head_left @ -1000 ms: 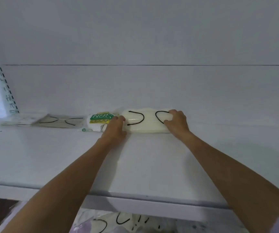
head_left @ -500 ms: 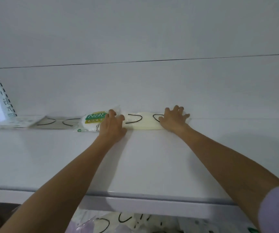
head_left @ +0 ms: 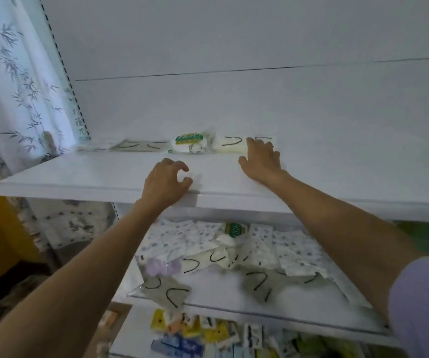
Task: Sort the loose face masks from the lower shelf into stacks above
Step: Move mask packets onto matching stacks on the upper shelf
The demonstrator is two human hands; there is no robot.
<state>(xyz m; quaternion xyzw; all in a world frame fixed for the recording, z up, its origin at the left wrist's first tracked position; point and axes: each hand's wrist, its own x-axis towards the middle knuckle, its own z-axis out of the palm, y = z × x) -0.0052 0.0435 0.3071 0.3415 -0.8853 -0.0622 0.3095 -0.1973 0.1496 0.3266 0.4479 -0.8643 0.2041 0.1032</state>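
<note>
Head view, shelf unit.

A: State of the hands?

B: Right hand (head_left: pixel 260 161) reaches across the white upper shelf (head_left: pixel 79 174), fingers spread and fairly straight. Its fingertips touch the right end of the stack of cream-white face masks with black ear loops (head_left: pixel 230 148). It grasps nothing. Left hand (head_left: pixel 165 180) is near the shelf's front edge, fingers loosely curled, empty, apart from the stack.

A: Neighbours of the stack?

B: Just to its left is a clear packet with a green label (head_left: pixel 190 144). Further left is a flat row of pale masks with black loops (head_left: pixel 141 146). All sit along the back wall.

A: Below?

B: White lower shelf (head_left: pixel 221 293) carries the unsorted pile: white packets with small blue print (head_left: pixel 260 241), loose grey masks with black loops (head_left: pixel 169 290) and one lilac mask (head_left: pixel 161 267), overlapping.
</note>
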